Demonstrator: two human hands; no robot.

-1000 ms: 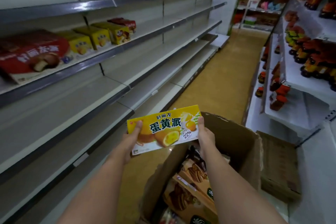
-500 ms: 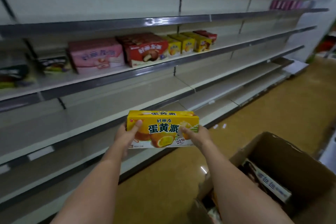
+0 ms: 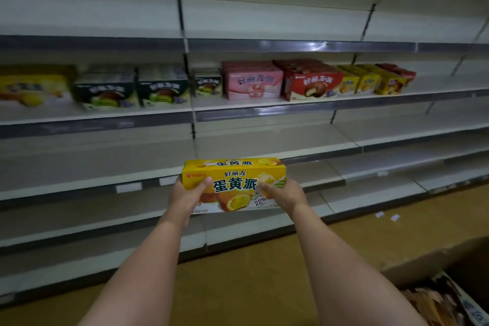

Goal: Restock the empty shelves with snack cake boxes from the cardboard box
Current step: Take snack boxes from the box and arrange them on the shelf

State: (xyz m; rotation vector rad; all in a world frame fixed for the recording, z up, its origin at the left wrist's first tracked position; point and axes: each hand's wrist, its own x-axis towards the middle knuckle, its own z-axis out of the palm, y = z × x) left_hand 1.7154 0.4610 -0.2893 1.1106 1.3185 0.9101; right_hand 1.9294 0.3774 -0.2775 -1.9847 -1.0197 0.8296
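I hold a yellow snack cake box (image 3: 234, 181) upright in front of the shelves, level with the third shelf (image 3: 79, 182). My left hand (image 3: 186, 196) grips its left end with the thumb on the front face. My right hand (image 3: 283, 193) grips its right end. The cardboard box (image 3: 423, 267) stands on the floor at the lower right, with more packs inside, only partly in view.
The shelf above (image 3: 264, 107) carries a row of boxes: a yellow one (image 3: 31, 87) at the far left, green ones (image 3: 105, 90), a pink one (image 3: 252, 82), a red one (image 3: 311, 85) and small yellow ones (image 3: 367, 82). The floor (image 3: 251, 272) is tan.
I have turned left from the cardboard box to face the shelves, and both hands have carried the yellow box up and forward toward them.
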